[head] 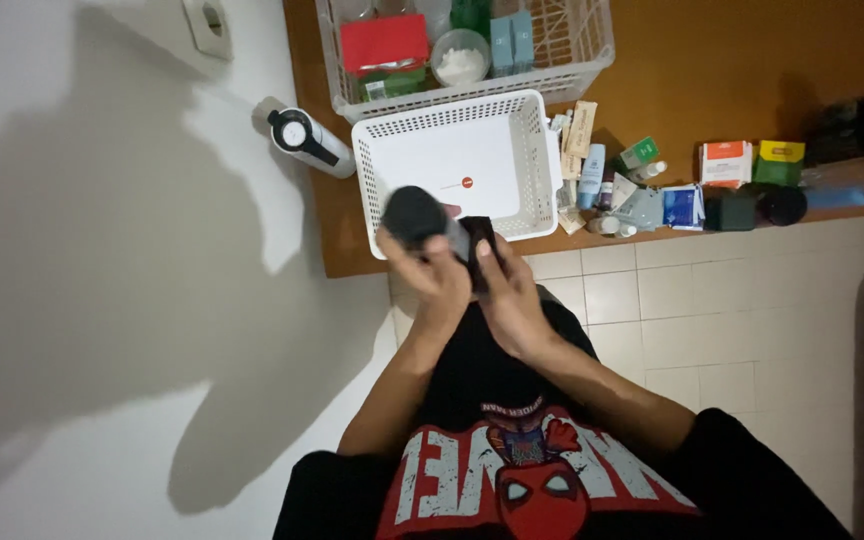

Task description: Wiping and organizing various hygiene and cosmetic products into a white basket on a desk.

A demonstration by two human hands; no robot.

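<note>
My left hand grips a dark bottle with a rounded black cap, held up in front of me. My right hand holds the lower part of the same bottle, fingers over a small dark box-like part. Both hands hover just in front of the near rim of an empty white plastic basket that stands on a brown wooden tabletop. My black printed shirt fills the bottom of the view.
A second white basket behind holds a red box, a round tub of white stuff and blue cartons. Small tubes, boxes and jars lie along the table's right. A white bottle with black lid leans by the white wall. Tiled floor right.
</note>
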